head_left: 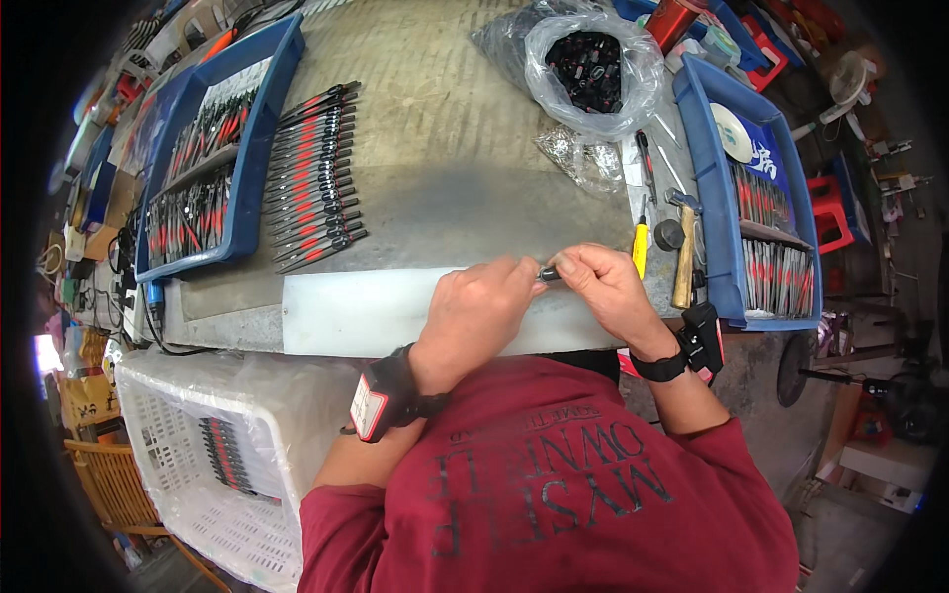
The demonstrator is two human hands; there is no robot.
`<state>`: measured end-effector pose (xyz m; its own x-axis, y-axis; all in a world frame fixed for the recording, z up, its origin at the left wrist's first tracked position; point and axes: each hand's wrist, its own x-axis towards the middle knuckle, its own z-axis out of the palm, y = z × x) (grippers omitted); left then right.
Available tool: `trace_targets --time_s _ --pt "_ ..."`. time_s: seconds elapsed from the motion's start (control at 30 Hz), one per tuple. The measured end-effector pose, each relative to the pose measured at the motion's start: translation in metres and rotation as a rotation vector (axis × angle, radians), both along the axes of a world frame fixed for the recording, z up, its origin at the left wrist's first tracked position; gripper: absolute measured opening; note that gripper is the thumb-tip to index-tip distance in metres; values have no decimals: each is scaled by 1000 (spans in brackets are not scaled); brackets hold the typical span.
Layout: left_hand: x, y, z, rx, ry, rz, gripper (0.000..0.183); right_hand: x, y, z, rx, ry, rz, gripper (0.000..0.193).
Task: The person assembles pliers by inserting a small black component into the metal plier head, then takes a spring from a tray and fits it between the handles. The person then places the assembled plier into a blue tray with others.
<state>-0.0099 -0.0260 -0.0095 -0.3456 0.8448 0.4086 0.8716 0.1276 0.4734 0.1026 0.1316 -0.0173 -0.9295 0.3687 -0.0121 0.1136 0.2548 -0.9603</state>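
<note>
Above the front edge of the bench, my left hand (482, 298) and my right hand (605, 289) meet, both closed. Between their fingertips is a small black cylindrical part (549, 274), pinched from both sides; most of it is hidden by the fingers. Beneath the hands lies a white translucent board (366, 311). To the left, a row of slim black-and-red tools (314, 183) is laid out side by side. Beyond my right hand lie a yellow-handled tool (641, 247) and a hammer (683, 259) with a wooden handle.
Blue trays (259, 168) (714, 198) with more black-and-red tools flank the bench. A plastic bag (638, 84) of small black parts stands at the back, near a clear bag of small metal pieces (585, 160). A white plastic basket (213, 390) sits below, left.
</note>
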Motion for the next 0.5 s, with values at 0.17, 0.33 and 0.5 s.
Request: trace_targets --time_s 0.17,0.33,0.5 --pt "-1 -1 -4 -22 -15 -23 18 0 -3 0 21 10 4 18" --pt "3 -1 -6 -10 9 19 19 1 -8 -1 327 116 -49 16" --pt "8 1 -4 1 48 72 19 -4 -11 -6 222 137 -117 21"
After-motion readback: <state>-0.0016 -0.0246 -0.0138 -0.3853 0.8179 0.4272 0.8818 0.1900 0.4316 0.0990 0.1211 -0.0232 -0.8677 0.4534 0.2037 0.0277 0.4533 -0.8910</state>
